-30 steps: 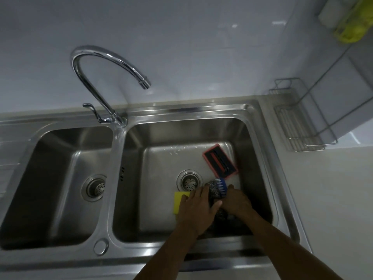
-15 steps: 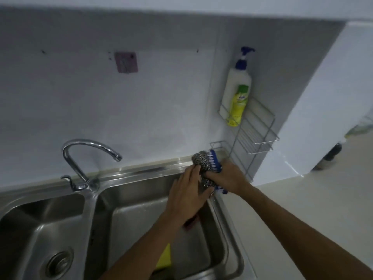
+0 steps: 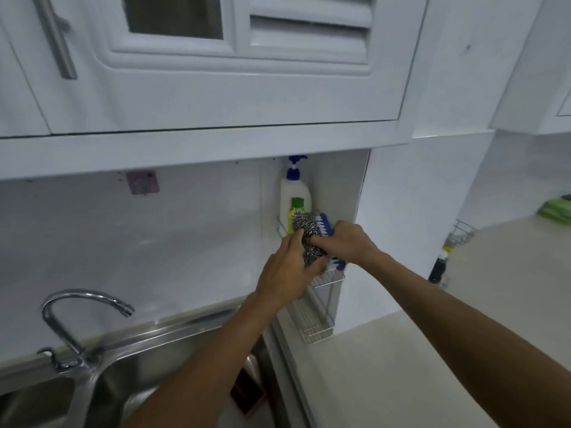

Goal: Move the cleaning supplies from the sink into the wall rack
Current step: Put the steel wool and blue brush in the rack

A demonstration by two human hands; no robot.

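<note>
Both hands bunch the load together so it goes up in one trip. Right hand (image 3: 347,242) is closed around the blue brush (image 3: 327,227); left hand (image 3: 285,273) cups the steel scourer (image 3: 309,239) against it, fingers curled, pressing from below-left. Both items sit between the hands, just in front of the rack (image 3: 321,304), level with its upper shelf, beside the soap bottle (image 3: 295,199). Not yet released.

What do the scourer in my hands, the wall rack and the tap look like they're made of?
Scourer: probably steel wool, a grey glinting tangle of coils. Wall rack: thin metal wire, pale and shiny, perhaps chromed or coated. Tap: polished metal, likely chrome or stainless, with mirror-like highlights.
</note>
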